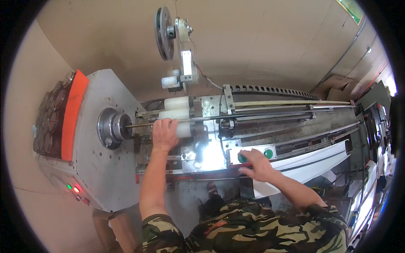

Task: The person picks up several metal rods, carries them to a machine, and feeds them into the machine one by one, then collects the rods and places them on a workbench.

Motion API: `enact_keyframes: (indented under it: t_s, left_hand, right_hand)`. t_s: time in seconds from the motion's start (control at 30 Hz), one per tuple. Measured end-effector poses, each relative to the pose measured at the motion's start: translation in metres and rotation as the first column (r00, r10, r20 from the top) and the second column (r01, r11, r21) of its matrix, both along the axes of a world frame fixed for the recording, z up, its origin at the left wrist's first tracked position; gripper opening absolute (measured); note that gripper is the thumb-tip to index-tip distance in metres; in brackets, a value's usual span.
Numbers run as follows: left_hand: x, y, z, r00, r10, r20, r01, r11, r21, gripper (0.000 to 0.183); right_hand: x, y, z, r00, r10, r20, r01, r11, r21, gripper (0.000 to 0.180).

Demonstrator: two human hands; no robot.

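My left hand lies over a long thin metal rod and the white plastic rollers of a winding machine; whether its fingers grip the rod is hard to tell. To the left, the rod's end enters a round metal chuck. My right hand is over a white control panel, its fingertips at the left green push button. A second green button shows beside it. The right hand holds nothing visible, and its thumb and fingers are apart.
A grey machine housing with lit indicators stands at left, an orange panel on top. Above the rollers rises an arm with a grooved pulley. Rails and a cable chain run right. A white trough lies along the near side.
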State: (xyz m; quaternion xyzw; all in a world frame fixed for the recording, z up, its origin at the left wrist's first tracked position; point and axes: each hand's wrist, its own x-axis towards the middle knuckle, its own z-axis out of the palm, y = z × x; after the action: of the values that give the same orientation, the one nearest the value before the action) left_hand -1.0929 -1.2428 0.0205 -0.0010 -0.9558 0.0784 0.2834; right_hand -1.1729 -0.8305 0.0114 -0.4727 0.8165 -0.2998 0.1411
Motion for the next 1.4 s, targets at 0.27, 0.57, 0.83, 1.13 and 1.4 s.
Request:
enact_keyframes:
  t_s: [0.27, 0.57, 0.83, 1.13, 1.4]
  left_hand:
    - [0.007, 0.007, 0.002, 0.996, 0.090, 0.008, -0.091, 0.995, 0.032, 0.069]
    - [0.144, 0.078, -0.051, 0.778, 0.627, 0.018, -0.601, 0.737, 0.308, 0.065]
    - [0.336, 0.231, -0.219, 0.302, 0.754, 0.583, -0.868, -0.036, 0.495, 0.034]
    - [0.398, 0.341, -0.267, 0.311, 0.689, 0.655, -0.536, -0.442, 0.720, 0.018]
    - [0.199, 0.384, -0.036, 0.760, 0.316, 0.568, -0.585, -0.048, 0.810, 0.012]
  right_hand:
    - [-0.151, 0.029, -0.011, 0.685, -0.439, -0.581, 0.494, 0.867, -0.073, 0.084]
    - [-0.183, 0.057, -0.031, 0.785, -0.318, -0.531, 0.400, 0.915, 0.043, 0.084]
    - [-0.198, 0.071, -0.036, 0.818, -0.274, -0.507, 0.311, 0.950, -0.012, 0.076]
    - [-0.197, 0.066, -0.051, 0.762, -0.294, -0.576, 0.229, 0.956, -0.185, 0.066]
    - [-0.206, 0.082, -0.059, 0.738, -0.346, -0.579, 0.250, 0.938, -0.241, 0.061]
